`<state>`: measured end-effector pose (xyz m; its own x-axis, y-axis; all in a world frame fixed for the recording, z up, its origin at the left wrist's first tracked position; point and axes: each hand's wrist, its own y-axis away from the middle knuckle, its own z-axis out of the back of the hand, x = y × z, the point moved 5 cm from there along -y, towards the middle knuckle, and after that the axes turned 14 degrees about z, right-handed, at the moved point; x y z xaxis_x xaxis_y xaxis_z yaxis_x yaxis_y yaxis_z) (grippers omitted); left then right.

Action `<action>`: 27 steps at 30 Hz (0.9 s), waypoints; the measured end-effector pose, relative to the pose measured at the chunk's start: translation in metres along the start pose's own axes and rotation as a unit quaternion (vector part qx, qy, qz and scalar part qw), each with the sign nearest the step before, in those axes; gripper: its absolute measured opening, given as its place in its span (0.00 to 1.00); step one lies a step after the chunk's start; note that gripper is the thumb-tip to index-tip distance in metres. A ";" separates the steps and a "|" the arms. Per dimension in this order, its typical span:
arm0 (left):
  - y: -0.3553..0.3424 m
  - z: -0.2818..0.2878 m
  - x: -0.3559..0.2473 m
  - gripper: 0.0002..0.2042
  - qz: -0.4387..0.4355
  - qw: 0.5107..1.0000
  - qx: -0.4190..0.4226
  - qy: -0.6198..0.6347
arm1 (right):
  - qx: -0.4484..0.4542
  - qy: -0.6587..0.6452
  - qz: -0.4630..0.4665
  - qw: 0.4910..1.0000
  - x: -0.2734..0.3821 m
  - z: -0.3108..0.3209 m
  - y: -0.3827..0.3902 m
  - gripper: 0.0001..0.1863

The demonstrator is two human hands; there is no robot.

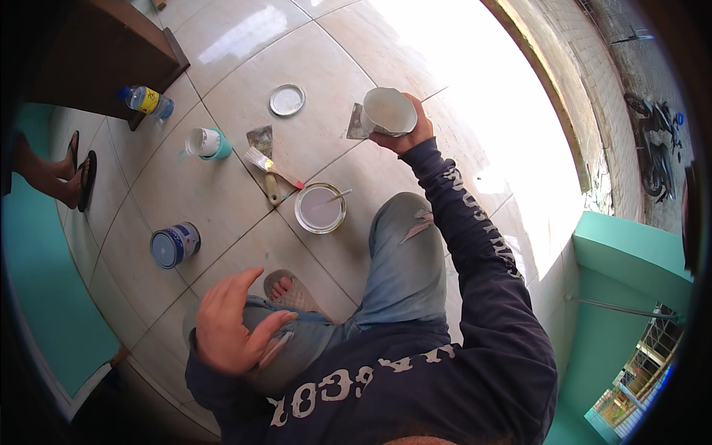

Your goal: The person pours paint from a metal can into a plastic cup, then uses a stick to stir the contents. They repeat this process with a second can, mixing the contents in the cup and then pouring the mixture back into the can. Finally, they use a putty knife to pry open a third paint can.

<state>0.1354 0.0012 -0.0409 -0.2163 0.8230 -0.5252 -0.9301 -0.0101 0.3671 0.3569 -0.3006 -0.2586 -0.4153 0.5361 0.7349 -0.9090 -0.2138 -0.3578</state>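
Observation:
My right hand [410, 127] grips a pale cup [388, 108] at upper right, beside a stained metal blade [354, 120] whose handle is hidden. My left hand [239, 320] hovers over my left leg, fingers curved and apart, holding nothing. Between them, an open can of pale mauve liquid [315, 210] with a stick stands on the tiles. Just beyond it, a paintbrush [261, 159] with a red-tipped handle lies across a putty knife [271, 187]. A turquoise cup [219, 148] with white material inside and a loose metal lid [287, 99] are farther forward.
A closed blue-topped can [176, 245] is at left. A water bottle [147, 102] stands beside dark wooden furniture [104, 52]. Another person's sandalled feet [74, 178] are at far left, by a teal wall. A low ledge [556, 89] and motorbike [653, 144] are at right.

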 end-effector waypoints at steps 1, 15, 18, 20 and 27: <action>0.002 0.001 0.000 0.30 -0.001 1.000 -0.004 -0.002 | 0.003 0.017 -0.006 1.000 0.000 0.005 0.000 0.47; 0.021 0.005 -0.001 0.23 -0.045 0.998 -0.035 0.010 | 0.030 0.037 0.108 0.993 0.041 -0.007 0.006 0.49; 0.023 0.005 0.000 0.25 -0.032 0.999 -0.023 0.006 | 0.047 0.069 0.107 0.991 0.040 -0.005 0.007 0.48; 0.024 0.004 0.000 0.28 -0.025 1.000 -0.007 -0.001 | 0.032 0.016 0.056 0.998 0.031 -0.004 0.006 0.49; 0.026 0.003 -0.003 0.24 -0.054 0.998 -0.038 0.006 | 0.054 0.019 0.082 0.995 0.059 -0.005 0.011 0.49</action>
<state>0.1129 0.0000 -0.0274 -0.1161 0.8142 -0.5689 -0.9678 0.0359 0.2490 0.3227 -0.2673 -0.2223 -0.5593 0.5161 0.6487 -0.8279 -0.3870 -0.4059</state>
